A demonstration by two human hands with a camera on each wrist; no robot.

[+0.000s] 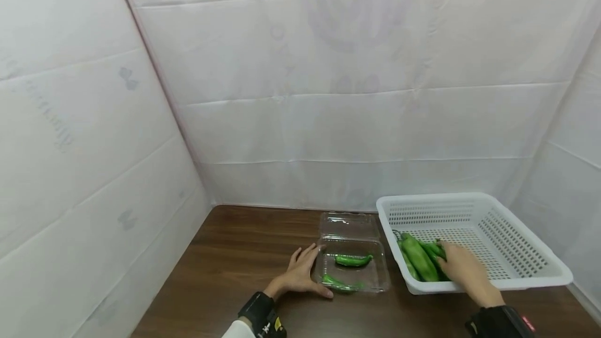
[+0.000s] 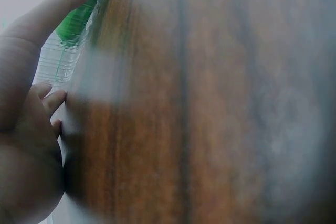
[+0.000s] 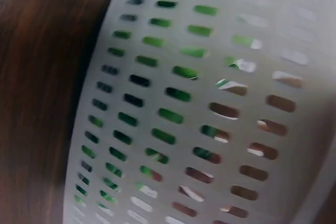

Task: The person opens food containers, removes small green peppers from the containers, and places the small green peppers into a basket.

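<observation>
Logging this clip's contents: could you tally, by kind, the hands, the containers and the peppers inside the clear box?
Hands: 2 (left hand, right hand)
Containers: 2 (clear box, white basket)
Green peppers in the clear box: 2
Total: 6

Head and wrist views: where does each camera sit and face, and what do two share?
Head: worn on the head, facing forward and down over the brown wooden table; left hand and right hand show.
Left wrist: worn there, facing across the blurred table; the left hand and a clear plastic box show at left.
Right wrist: worn there, facing the slotted outside of the white plastic basket; parts of the right hand show through its slots.
Shared: head and right wrist both show the basket.
</observation>
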